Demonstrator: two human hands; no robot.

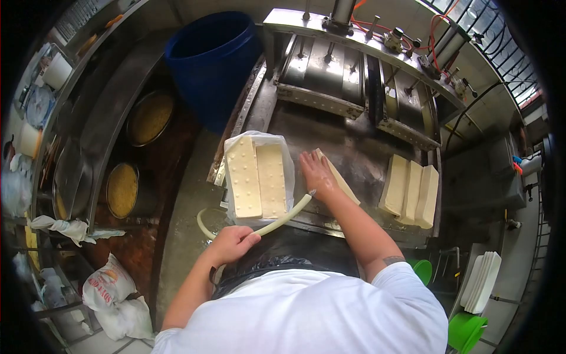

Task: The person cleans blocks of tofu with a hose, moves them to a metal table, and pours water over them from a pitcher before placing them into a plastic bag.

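My left hand (232, 244) is closed round a pale hose (285, 219), whose open end points up to the right near my other wrist. My right hand (318, 175) lies with its fingers on a pale block (340, 177) on the metal table (306, 127); its palm side is hidden. To the left, two long pale slabs with bumps, one (242, 177) beside the other (271, 180), lie on a white plastic sheet (289, 171). Three more pale blocks (411, 192) rest side by side on the table's right part.
Behind the table stands a metal press (330, 74) with orange air lines. A blue barrel (212, 65) is at the back left. Two round pots (122, 190) of yellow material and white sacks (109, 283) are at the left. A green bucket (466, 331) is lower right.
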